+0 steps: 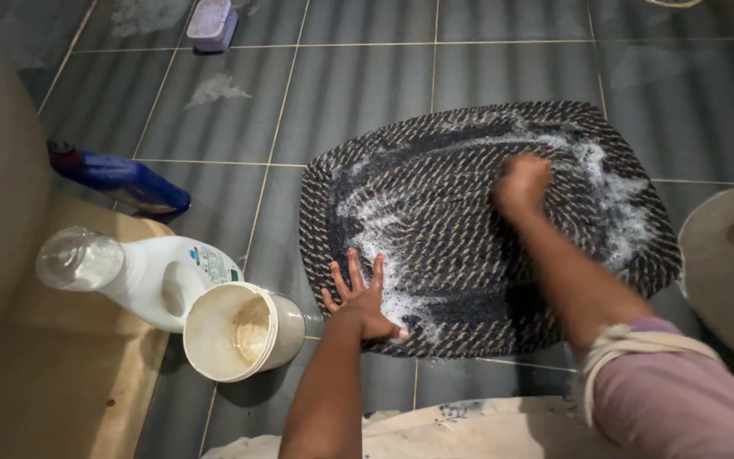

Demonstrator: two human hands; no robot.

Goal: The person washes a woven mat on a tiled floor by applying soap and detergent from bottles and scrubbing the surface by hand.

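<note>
Your left hand (364, 299) spread flat, fingers wide, on the near edge of the soapy dark braided oval mat (486, 225) on grey floor tiles (214, 119), your right hand (522, 183) blurred mid-mat, grip unclear, cream plastic tub (239, 331) beside the mat's left edge.

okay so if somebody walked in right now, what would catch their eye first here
The dark braided mat in the middle of the grey tiled floor, smeared with white suds. The left hand presses flat on its near edge while the blurred right hand scrubs its middle. A white detergent bottle and cream tub sit left.
</note>
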